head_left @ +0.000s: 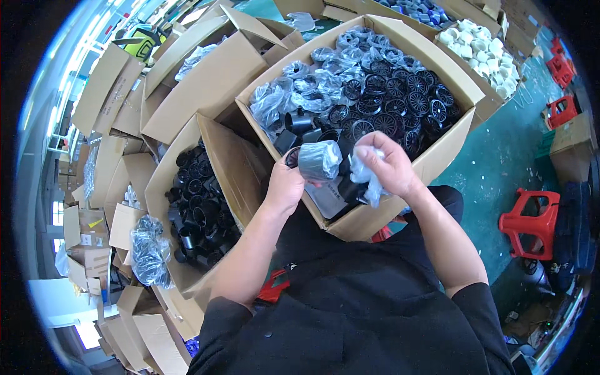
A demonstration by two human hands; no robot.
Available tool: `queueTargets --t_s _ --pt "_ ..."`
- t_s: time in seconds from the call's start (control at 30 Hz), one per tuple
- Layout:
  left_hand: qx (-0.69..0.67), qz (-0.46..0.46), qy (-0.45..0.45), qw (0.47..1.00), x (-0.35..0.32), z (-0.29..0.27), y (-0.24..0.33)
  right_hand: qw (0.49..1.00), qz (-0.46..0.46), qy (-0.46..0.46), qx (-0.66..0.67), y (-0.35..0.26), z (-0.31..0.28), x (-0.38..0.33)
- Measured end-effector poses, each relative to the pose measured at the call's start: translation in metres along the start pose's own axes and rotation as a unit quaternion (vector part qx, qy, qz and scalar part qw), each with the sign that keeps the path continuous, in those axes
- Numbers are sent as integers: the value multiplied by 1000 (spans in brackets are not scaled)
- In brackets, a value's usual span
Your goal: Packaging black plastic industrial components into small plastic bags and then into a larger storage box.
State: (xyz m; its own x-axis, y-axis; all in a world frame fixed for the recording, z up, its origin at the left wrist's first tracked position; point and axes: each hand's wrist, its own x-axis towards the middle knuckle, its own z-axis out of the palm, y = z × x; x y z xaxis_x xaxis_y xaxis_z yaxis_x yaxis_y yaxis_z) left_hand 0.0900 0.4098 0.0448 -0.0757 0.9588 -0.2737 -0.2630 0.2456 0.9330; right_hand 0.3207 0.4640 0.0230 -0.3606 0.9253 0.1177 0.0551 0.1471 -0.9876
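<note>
My left hand [287, 186] is closed round a black cylindrical part [319, 161] with a spoked, wheel-like end, held over the near corner of a large cardboard box [465, 125]. Clear plastic seems to cover part of its side. My right hand [389, 164], just to the right and apart from it, pinches a crumpled clear plastic bag [370, 179]. Inside the box, several black spoked wheel-shaped parts [390, 103] lie bare on the right. Plastic-wrapped parts [300, 90] are heaped on the left.
A second cardboard box [215, 147] at left holds loose black parts [200, 206]. Bagged parts [150, 250] hang at its outer side. White parts [481, 53] fill a box at far right. Red stools [531, 222] stand on the green floor [481, 187].
</note>
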Motion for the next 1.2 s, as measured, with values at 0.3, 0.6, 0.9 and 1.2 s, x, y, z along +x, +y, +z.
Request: queueTargets --t_s 0.3,0.6,0.9,1.2 --pt "-17 -15 -11 1000 1 17 -8 984 -39 -72 -157 -9 14 -2" --pt "207 109 11 972 3 1 -18 981 -77 -29 -178 -2 -1 1" --pt "333 356 1 873 -7 9 -9 972 -11 -69 -225 -39 2 -1" --pt "474 447 0 758 -9 10 4 996 -44 -45 -69 -54 6 1"
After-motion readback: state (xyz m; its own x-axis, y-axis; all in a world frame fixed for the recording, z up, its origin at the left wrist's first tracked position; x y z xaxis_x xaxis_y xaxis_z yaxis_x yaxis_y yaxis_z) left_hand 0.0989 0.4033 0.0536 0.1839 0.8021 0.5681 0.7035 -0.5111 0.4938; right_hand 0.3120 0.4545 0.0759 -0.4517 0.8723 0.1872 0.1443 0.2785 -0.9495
